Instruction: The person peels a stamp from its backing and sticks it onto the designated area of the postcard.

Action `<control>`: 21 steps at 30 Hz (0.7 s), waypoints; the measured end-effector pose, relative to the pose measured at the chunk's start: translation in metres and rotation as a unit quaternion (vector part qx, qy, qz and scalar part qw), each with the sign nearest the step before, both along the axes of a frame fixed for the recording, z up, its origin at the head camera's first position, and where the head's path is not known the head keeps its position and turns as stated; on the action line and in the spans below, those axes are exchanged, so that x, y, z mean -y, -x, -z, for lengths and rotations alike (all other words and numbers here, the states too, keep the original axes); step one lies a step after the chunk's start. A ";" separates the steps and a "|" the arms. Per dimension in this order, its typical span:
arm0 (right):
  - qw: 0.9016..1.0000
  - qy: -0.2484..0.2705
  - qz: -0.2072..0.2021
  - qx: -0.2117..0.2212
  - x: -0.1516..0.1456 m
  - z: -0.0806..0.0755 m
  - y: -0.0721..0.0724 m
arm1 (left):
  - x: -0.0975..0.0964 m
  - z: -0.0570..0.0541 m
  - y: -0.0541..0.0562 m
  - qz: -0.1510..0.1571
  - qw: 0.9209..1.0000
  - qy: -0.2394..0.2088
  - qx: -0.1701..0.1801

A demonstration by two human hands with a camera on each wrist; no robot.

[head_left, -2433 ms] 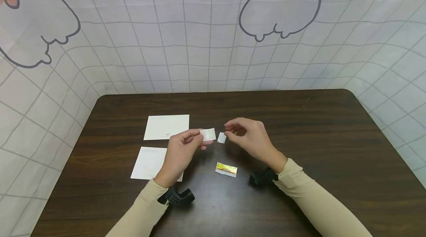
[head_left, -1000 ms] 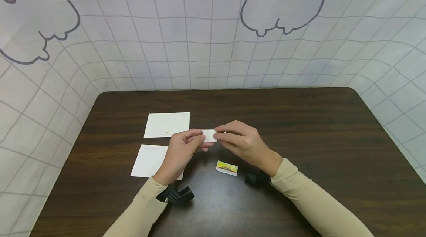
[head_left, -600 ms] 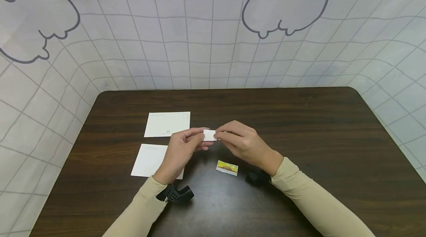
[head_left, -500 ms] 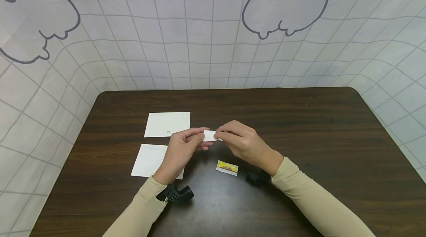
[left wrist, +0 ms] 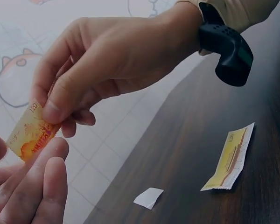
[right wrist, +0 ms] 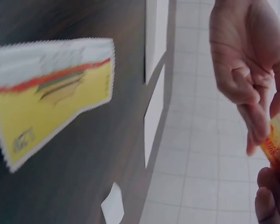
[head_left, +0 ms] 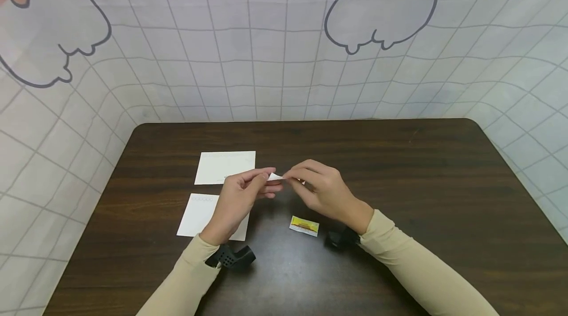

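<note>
We see the left hand point(head_left: 237, 197) pinching an orange-yellow stamp point(left wrist: 30, 133) between thumb and fingers, the right hand point(head_left: 326, 190) gripping its other end. It is held above the table point(head_left: 421, 183), a little left of midway between the side edges. Farther from the far edge, we note a yellow stamp strip point(head_left: 304, 226) lying flat. A white scrap point(left wrist: 148, 198) lies near it. Toward the left edge: two white cards, one nearer the far edge point(head_left: 225, 167), the other partly behind the left hand.
</note>
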State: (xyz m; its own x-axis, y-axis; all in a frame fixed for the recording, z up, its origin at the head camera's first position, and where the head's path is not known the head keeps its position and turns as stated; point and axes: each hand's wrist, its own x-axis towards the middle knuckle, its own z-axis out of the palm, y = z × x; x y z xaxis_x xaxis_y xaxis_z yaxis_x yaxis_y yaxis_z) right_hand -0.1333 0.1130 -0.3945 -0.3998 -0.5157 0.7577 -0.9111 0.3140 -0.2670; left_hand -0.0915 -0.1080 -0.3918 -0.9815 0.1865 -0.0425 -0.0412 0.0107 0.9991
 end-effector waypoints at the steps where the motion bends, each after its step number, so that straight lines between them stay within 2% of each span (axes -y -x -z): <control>1: 1.000 0.007 0.003 0.013 0.001 0.000 0.000 | 0.001 0.000 0.000 0.000 1.000 0.002 0.000; 7: 0.996 0.022 0.028 0.081 0.006 -0.002 0.000 | 0.006 0.000 0.001 -0.002 1.000 0.029 -0.008; 13: 0.986 0.025 0.068 0.153 0.010 -0.005 0.000 | 0.012 -0.005 0.002 0.009 0.997 0.074 -0.022; 17: 0.976 0.031 0.089 0.198 0.013 -0.007 0.002 | 0.016 -0.009 0.003 -0.002 0.991 0.129 -0.033; 21: 0.964 0.036 0.105 0.242 0.014 -0.008 0.005 | 0.024 -0.010 0.005 -0.020 0.980 0.192 -0.055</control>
State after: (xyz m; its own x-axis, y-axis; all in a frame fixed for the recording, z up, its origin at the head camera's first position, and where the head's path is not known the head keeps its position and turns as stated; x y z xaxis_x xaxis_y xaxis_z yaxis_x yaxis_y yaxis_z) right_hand -0.1385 0.0987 -0.3868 -0.8049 -0.3383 0.4875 -0.5933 0.4427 -0.6723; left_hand -0.0965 -0.1320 -0.3820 -0.9902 0.1394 0.0040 0.0582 0.3865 0.9204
